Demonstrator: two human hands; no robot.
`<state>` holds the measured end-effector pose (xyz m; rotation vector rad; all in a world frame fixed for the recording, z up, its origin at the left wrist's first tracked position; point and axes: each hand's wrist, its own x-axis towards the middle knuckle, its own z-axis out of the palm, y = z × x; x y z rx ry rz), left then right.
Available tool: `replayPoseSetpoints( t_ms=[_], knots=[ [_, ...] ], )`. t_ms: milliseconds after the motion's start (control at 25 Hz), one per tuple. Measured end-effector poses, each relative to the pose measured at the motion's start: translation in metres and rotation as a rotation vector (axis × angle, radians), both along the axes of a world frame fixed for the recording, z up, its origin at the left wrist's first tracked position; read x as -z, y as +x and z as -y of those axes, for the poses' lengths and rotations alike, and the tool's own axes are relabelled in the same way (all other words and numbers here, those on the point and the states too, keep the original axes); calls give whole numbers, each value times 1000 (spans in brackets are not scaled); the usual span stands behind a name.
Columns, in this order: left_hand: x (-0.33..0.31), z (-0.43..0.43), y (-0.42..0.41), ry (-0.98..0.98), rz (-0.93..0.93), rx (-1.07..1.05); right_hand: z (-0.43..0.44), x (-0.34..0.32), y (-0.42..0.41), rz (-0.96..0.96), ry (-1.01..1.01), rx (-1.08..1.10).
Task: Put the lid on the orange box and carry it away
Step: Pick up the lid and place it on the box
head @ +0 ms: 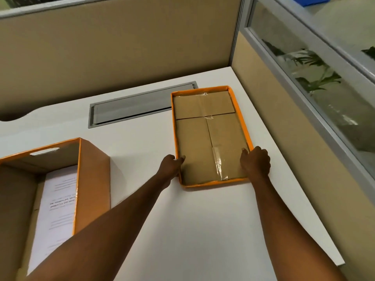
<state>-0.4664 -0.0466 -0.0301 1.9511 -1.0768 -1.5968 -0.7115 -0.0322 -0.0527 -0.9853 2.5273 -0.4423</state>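
The orange box (93, 179) stands open at the left of the white desk, with printed paper (58, 201) inside and a handle slot in its far wall. The lid (205, 138) lies upside down at the right, orange rim up and brown cardboard inside showing. My left hand (172, 165) grips the lid's left rim near its front corner, thumb inside. My right hand (256, 162) grips the right rim, thumb over the edge. The lid rests on the desk.
A grey cable hatch (132, 107) is set into the white desk (182, 230) behind the lid. Beige partition walls (121, 51) close off the back and right. The desk's right edge runs diagonally near my right arm.
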Motion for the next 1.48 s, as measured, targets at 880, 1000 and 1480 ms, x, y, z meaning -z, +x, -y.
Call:
replayPoseSetpoints(
  t_ms=[880,1000,1480],
  knots=[
    [-220,-78,66,-361,-365,139,-136,-244,208,-194,-577,-304],
    [-241,-103,103,-463,-501,58,-181,-263,288,-297,-551,-393],
    [-264,-159,338,-370,-817,37,-225,-278,366,55,-539,-258]
  ],
)
